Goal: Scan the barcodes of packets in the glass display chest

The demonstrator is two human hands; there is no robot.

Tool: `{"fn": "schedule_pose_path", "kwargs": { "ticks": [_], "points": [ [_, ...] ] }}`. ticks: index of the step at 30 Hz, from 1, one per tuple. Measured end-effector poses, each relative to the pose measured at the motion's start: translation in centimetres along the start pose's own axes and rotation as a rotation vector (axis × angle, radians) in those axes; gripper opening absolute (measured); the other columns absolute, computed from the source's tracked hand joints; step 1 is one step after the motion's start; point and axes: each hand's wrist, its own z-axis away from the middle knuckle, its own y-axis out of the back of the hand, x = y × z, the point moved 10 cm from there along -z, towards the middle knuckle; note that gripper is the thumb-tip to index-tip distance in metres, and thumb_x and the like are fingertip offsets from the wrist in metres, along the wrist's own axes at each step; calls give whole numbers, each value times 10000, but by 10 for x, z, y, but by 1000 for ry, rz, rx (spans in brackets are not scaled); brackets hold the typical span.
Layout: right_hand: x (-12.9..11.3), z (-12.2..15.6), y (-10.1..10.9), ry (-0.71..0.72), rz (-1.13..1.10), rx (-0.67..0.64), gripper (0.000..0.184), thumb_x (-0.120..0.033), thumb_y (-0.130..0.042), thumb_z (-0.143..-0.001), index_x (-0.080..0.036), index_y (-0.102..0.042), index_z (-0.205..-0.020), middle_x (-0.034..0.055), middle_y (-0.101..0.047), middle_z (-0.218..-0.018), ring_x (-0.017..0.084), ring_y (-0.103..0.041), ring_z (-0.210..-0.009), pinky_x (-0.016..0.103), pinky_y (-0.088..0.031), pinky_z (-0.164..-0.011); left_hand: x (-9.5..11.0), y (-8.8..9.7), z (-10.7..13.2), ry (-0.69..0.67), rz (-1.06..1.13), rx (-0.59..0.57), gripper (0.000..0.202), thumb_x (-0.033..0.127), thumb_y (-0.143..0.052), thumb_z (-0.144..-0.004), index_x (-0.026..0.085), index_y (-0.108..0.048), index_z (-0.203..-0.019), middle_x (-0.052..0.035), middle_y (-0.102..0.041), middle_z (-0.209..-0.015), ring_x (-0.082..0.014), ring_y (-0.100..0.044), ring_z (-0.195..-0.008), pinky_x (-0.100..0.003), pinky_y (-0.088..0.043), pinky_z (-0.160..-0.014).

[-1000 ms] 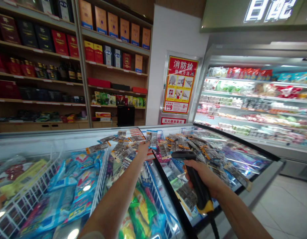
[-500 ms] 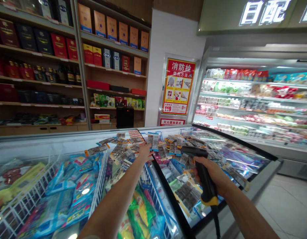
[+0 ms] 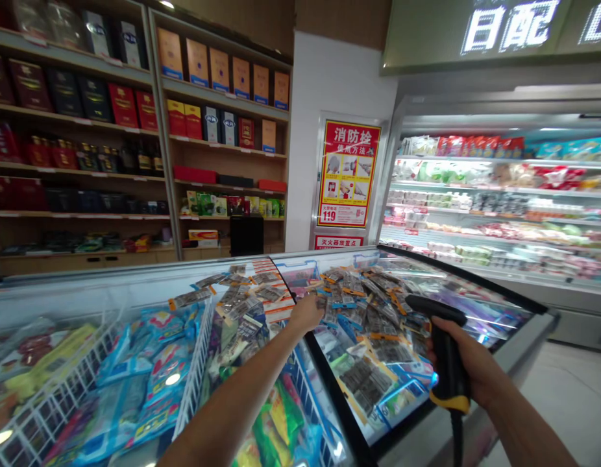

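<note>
My left hand [image 3: 306, 312] reaches out over the glass lid of a chest freezer [image 3: 427, 415] and rests among several small packets [image 3: 363, 318] spread on the glass; its fingers are curled on a packet I cannot make out. My right hand [image 3: 468, 366] grips a black barcode scanner [image 3: 444, 353] with a yellow band by its handle. The scanner's head points left toward the packets, and its cable hangs down from the handle.
White wire baskets [image 3: 196, 370] divide the freezer, filled with blue and green frozen food bags. Wooden shelves [image 3: 222, 155] of boxed goods stand behind. A red poster [image 3: 348, 174] hangs on the white wall. An open refrigerated case [image 3: 500, 207] runs along the right.
My right hand with the scanner has moved to the right and a little lower. My left hand has shifted right across the glass to the packets on the right lid.
</note>
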Motion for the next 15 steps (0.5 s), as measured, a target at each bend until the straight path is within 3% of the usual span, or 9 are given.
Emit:
{"fn": "schedule_pose_path", "kwargs": {
  "ticks": [2, 4, 8, 11, 15],
  "points": [
    [5, 1, -6, -8, 3, -29, 167, -278, -553, -810, -166, -538, -687, -14, -550, -443, 103, -494, -342, 192, -385, -316, 2, 12, 1, -47, -219, -5, 286, 171, -519, -730, 153, -639, -989, -128, -630, -1088, -243, -564, -1051, -324, -432, -875],
    [8, 1, -13, -3, 3, -59, 154, -275, -550, -809, -165, -546, -701, -15, -553, -449, 105, -499, -348, 192, -383, -317, -9, 36, -3, -40, -325, 54, 322, 198, -481, -769, 158, -624, -1054, -123, -615, -1121, -228, -550, -1074, -307, -418, -891],
    [12, 1, -25, 5, 20, -77, 157, -289, -574, -789, -168, -546, -694, -11, -567, -459, 113, -515, -363, 203, -401, -328, -60, 85, -10, 102, -442, 182, 389, 266, -424, -821, 159, -574, -1163, -132, -597, -1150, -250, -530, -1091, -352, -398, -914],
    [13, 2, -35, 10, 17, -108, 164, -310, -594, -768, -169, -553, -695, -11, -569, -462, 113, -514, -364, 204, -403, -332, -85, 88, -12, 141, -452, 176, 353, 274, -411, -832, 167, -609, -1104, -144, -601, -1129, -290, -524, -1086, -447, -371, -928],
    [10, 7, -45, 38, 19, -149, 170, -327, -629, -731, -170, -568, -711, -7, -579, -481, 116, -521, -374, 206, -408, -334, -85, 73, -11, 48, -211, 204, 182, 176, -550, -737, 221, -671, -865, -101, -632, -1071, -300, -466, -1155, -531, -211, -1027]
  ]
}}
